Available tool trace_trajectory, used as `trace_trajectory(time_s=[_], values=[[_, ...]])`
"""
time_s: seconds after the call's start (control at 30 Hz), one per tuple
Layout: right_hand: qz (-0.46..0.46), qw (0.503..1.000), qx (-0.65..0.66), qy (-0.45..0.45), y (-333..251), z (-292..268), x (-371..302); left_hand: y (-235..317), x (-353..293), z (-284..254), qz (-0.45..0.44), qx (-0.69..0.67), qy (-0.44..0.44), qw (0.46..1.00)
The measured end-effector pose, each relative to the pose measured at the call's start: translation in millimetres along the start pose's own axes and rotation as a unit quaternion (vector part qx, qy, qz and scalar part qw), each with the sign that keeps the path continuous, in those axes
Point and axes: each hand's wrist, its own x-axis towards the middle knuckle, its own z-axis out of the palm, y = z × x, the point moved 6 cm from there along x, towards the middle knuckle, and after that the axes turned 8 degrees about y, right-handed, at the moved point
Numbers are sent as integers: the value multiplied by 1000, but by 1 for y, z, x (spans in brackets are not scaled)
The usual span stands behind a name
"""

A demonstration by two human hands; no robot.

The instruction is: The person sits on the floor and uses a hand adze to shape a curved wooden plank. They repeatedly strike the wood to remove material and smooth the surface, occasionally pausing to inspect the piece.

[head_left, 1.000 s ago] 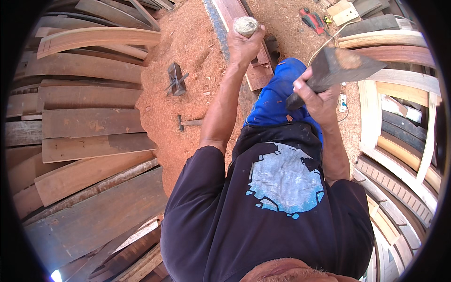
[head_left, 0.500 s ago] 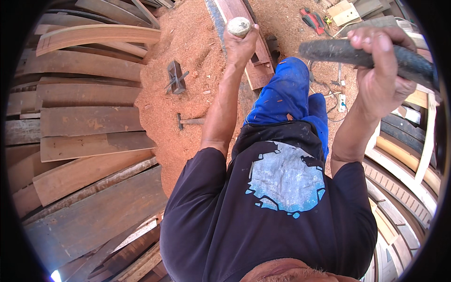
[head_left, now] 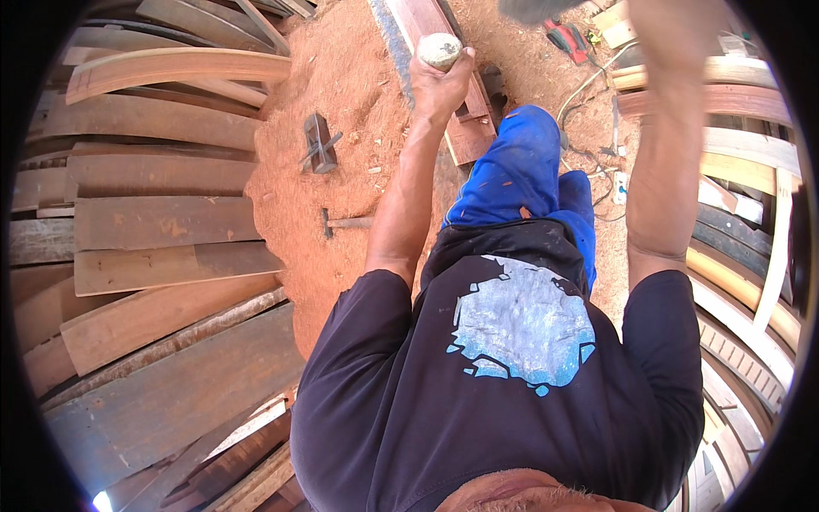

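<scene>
My left hand point(head_left: 441, 88) is closed round an upright chisel, its pale, worn round butt point(head_left: 439, 51) facing up. The chisel's blade is hidden below my fist. Under it lies a reddish-brown timber point(head_left: 472, 139) with a cut recess, beside my blue-trousered knee. My right hand point(head_left: 676, 30), smeared by motion, is raised at the top edge and partly out of the picture. Left of it shows the blurred end of a dark club-like mallet point(head_left: 539, 8), apart from the chisel; my grip on it is mostly cut off.
Wood shavings point(head_left: 341, 205) cover the floor. A hand plane point(head_left: 320, 143) and a hammer point(head_left: 345, 222) lie on them at left. Planks point(head_left: 166, 218) are stacked along the left, more timber point(head_left: 742, 149) on the right. A red-and-black power tool point(head_left: 567, 41), cables and a white power strip point(head_left: 621, 186) lie ahead right.
My right hand and the dark mallet have swung up and away toward the top edge. My left hand with the chisel has barely shifted.
</scene>
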Motion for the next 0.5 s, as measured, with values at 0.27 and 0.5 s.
trace_trajectory(time_s=[0.27, 0.5], values=[[8, 844, -377, -381, 120, -1, -52, 9, 1, 6, 17, 58, -24, 998], [118, 973, -94, -175, 29, -39, 6, 4, 9, 11, -19, -43, 12, 999]])
